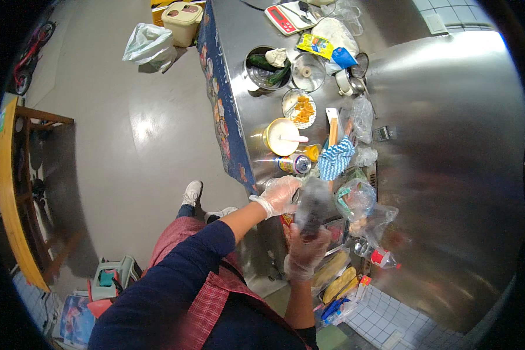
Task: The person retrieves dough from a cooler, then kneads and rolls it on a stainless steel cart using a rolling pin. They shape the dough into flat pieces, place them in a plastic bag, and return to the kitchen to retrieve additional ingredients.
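Note:
My right hand [307,254], in a clear plastic glove, grips a broad, dark grey object [313,203]. Motion blur hides its outline; it may be a wide-bladed knife. Just left of it, my gloved left hand [282,192] is at the counter's front corner, fingers bent. Whatever lies under those fingers is mostly hidden. Beyond my left hand a drink can [294,163] lies on its side. A blue-and-white zigzag cloth [336,157] drapes over a wooden strip [333,131]. Right of the blurred object is a clear plastic bag [356,199] with contents I cannot make out.
On the steel counter [253,109] stand a yellow-rimmed bowl [281,136], a plate of orange pieces [304,109], a pot of cucumbers [264,70] and a kitchen scale [288,18]. A plastic bottle [383,258] lies at the right. Patterned cloth [221,100] covers the counter's left side.

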Tool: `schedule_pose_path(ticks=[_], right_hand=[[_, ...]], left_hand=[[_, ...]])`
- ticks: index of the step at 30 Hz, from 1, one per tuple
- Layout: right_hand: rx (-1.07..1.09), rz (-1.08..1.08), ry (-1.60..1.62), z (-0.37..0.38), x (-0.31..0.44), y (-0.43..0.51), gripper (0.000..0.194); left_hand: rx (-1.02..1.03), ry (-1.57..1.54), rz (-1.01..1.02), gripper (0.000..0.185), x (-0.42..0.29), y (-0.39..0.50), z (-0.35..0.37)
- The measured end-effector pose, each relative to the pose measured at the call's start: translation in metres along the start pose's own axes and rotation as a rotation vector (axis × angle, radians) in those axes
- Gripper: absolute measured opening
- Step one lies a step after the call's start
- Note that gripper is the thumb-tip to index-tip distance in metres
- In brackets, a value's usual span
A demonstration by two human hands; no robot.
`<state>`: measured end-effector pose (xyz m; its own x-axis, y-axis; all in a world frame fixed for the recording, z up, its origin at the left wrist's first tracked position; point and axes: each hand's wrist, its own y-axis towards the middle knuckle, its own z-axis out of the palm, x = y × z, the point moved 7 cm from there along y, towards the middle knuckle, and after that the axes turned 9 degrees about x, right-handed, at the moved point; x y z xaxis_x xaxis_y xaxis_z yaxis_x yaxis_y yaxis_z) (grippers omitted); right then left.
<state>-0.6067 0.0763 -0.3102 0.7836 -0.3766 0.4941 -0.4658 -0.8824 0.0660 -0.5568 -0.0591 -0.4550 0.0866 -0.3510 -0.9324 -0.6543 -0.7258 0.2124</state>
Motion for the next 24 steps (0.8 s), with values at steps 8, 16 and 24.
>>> schedule_pose_path(ticks=[8,16,24], right_hand=[[-0.042,0.311,0.339,-0.006,-0.049,-0.007,0.04],[-0.432,1.092,1.294,0.037,-0.3,-0.062,0.035],[-0.572,1.376,1.447,0.059,-0.436,-0.081,0.042]], left_hand=[[0.163,-0.006,-0.098,0.048,-0.017,0.015,-0.006],[0.181,0.115,-0.121,0.102,-0.036,0.008,-0.013],[0.057,0.208,0.015,0.115,-0.008,-0.028,-0.015]])
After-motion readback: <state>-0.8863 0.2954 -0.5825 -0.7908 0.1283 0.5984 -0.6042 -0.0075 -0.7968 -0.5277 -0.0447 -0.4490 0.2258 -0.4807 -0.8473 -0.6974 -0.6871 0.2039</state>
